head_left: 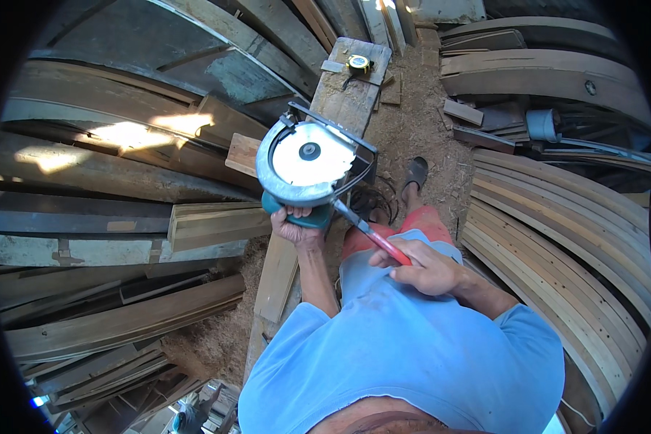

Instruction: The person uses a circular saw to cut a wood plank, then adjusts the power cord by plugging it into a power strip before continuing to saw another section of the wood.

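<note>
My left hand (pixel 299 228) is wrapped round the green handle of a circular saw (pixel 271 163), which is turned so that its bright round blade (pixel 304 170) faces me. A dark metal base plate runs along the saw's far right side. My right hand (pixel 428 267) grips a hand tool with a red handle (pixel 390 244) and a metal shank. That shank reaches up to the saw's lower edge beside the blade guard. I cannot make out the kind of tool, as its tip blends into the saw.
A narrow plank bench (pixel 343 98) stretches ahead, with a yellow tape measure (pixel 358 64) at its far end. Stacked boards (pixel 542 239) lie on the right, more timber (pixel 94 170) on the left. Sawdust covers the floor (pixel 441 130); a dark cord (pixel 372 202) coils near my feet.
</note>
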### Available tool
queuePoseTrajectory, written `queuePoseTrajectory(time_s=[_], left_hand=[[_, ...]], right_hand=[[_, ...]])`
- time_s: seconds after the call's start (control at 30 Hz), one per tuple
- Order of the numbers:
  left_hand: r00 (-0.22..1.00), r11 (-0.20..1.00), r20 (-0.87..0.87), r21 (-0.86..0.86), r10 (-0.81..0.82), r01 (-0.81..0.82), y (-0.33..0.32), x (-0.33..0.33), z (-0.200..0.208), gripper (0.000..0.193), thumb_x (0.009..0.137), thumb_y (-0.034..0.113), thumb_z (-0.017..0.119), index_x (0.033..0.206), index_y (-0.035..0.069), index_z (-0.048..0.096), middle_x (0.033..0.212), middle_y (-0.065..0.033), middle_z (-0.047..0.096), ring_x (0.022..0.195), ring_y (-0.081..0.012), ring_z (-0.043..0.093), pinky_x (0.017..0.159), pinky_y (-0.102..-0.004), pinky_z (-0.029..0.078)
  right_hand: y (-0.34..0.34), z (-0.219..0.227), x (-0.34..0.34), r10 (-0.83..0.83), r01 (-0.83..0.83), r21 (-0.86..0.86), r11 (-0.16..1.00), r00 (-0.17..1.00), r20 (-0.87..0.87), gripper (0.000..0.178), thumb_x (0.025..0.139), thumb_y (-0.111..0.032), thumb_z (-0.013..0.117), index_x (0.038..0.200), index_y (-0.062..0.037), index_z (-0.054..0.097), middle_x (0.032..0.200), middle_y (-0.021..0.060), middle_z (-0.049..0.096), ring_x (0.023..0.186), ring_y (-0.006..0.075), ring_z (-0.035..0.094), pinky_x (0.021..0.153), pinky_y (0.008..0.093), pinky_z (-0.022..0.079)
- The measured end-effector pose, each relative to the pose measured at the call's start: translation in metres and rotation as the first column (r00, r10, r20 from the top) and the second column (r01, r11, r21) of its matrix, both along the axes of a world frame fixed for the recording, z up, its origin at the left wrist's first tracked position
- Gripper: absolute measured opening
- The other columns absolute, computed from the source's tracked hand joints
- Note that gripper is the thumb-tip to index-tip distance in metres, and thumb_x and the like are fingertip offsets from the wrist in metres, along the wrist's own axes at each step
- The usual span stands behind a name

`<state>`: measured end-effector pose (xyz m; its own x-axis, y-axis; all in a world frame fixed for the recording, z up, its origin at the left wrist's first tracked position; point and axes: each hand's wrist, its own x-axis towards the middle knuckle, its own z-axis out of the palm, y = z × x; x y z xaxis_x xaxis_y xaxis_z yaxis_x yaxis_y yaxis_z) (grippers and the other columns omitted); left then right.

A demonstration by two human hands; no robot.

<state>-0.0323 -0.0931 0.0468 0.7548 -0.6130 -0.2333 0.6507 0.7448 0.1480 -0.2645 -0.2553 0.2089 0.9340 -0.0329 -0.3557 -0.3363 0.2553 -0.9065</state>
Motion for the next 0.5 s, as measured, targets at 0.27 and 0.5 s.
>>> queuePoseTrajectory(time_s=[0.27, 0.5], left_hand=[[0.999, 0.999, 0.038, -0.014, -0.031, 0.031, 0.007, -0.007, 0.039, 0.041, 0.075, 0.017, 0.063, 0.114, 0.002, 0.064, 0.108, -0.0141, 0.069, 0.098, -0.0257, 0.067, 0.087, -0.0426, 0.056], [0.994, 0.996, 0.099, -0.074, 0.050, -0.043, 0.024, -0.008, 0.030, 0.056, 0.078, 0.018, 0.061, 0.130, -0.003, 0.059, 0.132, -0.0201, 0.064, 0.122, -0.0327, 0.063, 0.109, -0.0537, 0.049]], right_hand=[[-0.024, -0.019, -0.028, 0.052, -0.065, -0.121, 0.990, 0.993, -0.107, 0.032, 0.078, 0.001, 0.055, 0.108, 0.0059, 0.065, 0.102, 0.0176, 0.069, 0.100, 0.0280, 0.067, 0.092, 0.0391, 0.052], [-0.040, -0.027, -0.025, -0.035, 0.034, -0.011, 0.999, 0.990, -0.134, 0.024, 0.078, -0.001, 0.058, 0.100, 0.0043, 0.067, 0.094, 0.0111, 0.070, 0.090, 0.0205, 0.067, 0.083, 0.0352, 0.053]])
